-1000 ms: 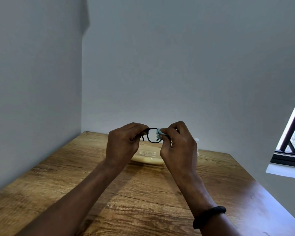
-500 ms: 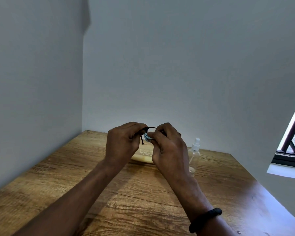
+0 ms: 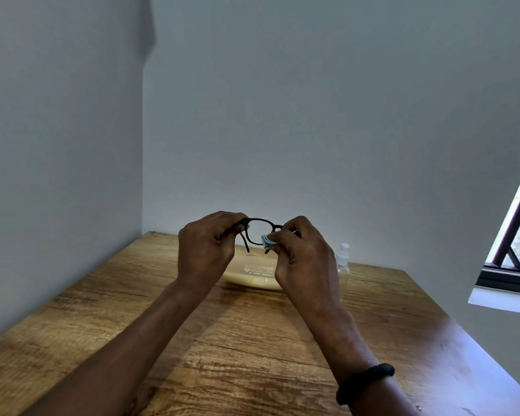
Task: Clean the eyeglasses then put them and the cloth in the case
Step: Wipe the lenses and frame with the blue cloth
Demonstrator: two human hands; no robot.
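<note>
Since the earlier frame, the right hand [image 3: 303,256] has slid with the cloth [image 3: 266,240] away from the left hand [image 3: 206,250], uncovering one lens rim of the eyeglasses [image 3: 261,220]. Nearest the viewer lies the wooden worktop [image 3: 252,340], crossed by both forearms; a dark wristband [image 3: 365,382] circles the right wrist.

Further out, the eyeglasses are held in the air between the two hands, above the worktop. The left grip is clamped on the frame's outer end by the hinge, with one temple arm hanging down beside it. The right grip is pinched together on the folded pale-blue cloth, pressing it against the frame near the bridge.

The frame is judged light and thin, stiff along the rim but weak at the hinges. It is best held by the rim or the hinge block, never by the lens faces, which would smear. The cloth is soft and limp and needs a pinch to stay folded.

Beyond and below the hands, a cream case [image 3: 252,274] rests on the worktop, partly hidden. A clear spray bottle [image 3: 342,259] stands just right of it, near the wall. A window [image 3: 517,235] shows at far right.
</note>
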